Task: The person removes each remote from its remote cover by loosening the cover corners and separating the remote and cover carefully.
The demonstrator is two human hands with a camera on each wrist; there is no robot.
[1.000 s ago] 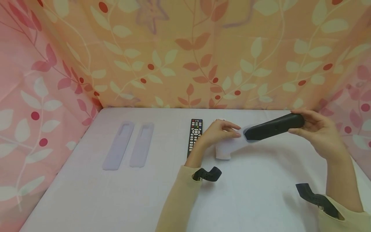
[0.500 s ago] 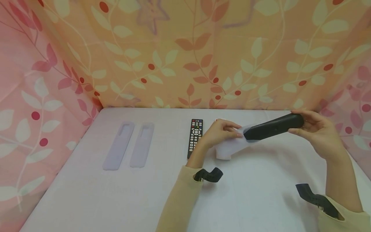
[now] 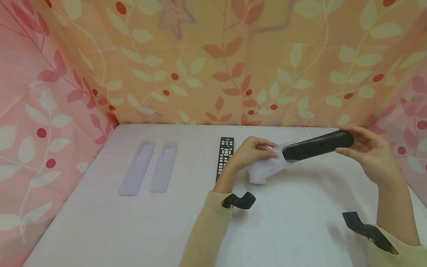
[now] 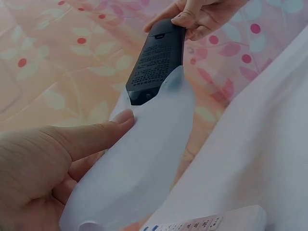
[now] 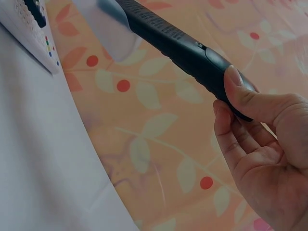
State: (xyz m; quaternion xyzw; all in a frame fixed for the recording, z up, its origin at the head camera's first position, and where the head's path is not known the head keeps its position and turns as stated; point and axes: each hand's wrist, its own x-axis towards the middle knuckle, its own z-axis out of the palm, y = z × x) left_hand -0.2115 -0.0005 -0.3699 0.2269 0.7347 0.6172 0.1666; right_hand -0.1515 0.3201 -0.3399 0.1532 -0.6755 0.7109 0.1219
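Note:
My left hand (image 3: 255, 154) pinches a translucent whitish remote cover (image 4: 139, 149) between thumb and fingers. In the left wrist view its thumb lies near the cover's mouth. One end of a black remote control (image 3: 318, 144) sits inside that mouth, while most of its length stays outside. With thumb and fingertips, my right hand (image 5: 269, 130) grips the remote's other end. Printed text on the remote's back shows in both wrist views. Remote and cover slope up to the right above the table in the head view.
On the white table (image 3: 150, 230), a black remote with white buttons (image 3: 225, 154) lies partly behind my left wrist. A white remote (image 4: 207, 221) lies below the cover. Two translucent covers (image 3: 136, 168) lie side by side at left. Patterned cloth (image 3: 186, 63) stands along the back and sides.
My right hand and the black remote have shifted slightly to the right. The left hand keeps its hold on the cover with little movement.

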